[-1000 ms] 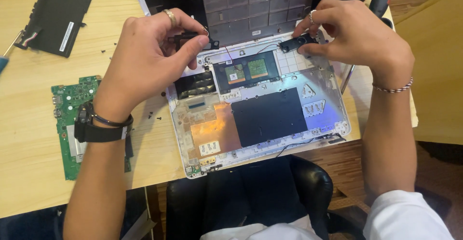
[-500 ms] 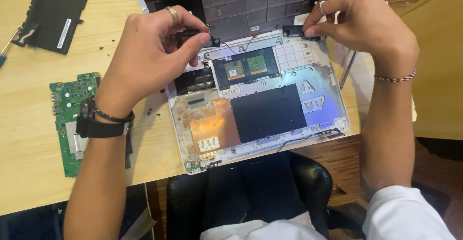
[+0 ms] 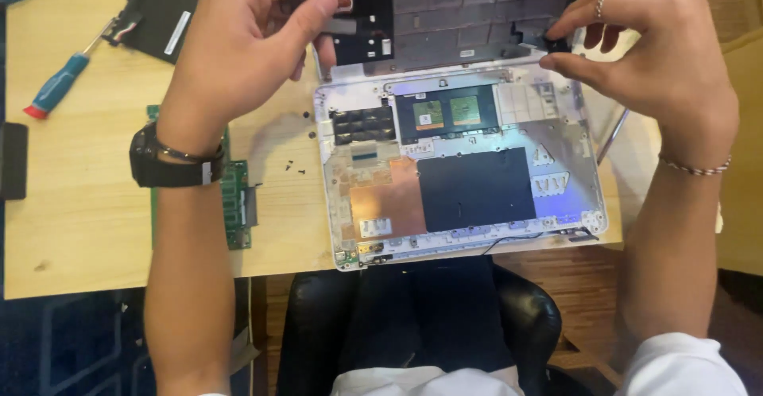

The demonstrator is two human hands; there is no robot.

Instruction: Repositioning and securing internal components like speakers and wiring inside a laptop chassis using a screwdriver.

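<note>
An opened white laptop base lies on the wooden table, its inner boards, black pad and copper patch exposed. Behind it the grey underside of the lid part shows. My left hand, with a ring and a black wristwatch, pinches a small dark part at the base's far left corner. My right hand, with a ring and a thin bracelet, pinches a small black part at the far right corner. The two dark parts look like the ends of one piece, but I cannot tell.
A green circuit board lies left of the laptop, partly under my left forearm. Tiny loose screws sit between them. Two blue-handled screwdrivers and a black flat panel lie at the far left. A black chair is below the table edge.
Both hands have risen away from the laptop base toward its far edge, lifting the pinched dark parts. The view has shifted so the laptop sits further right.
</note>
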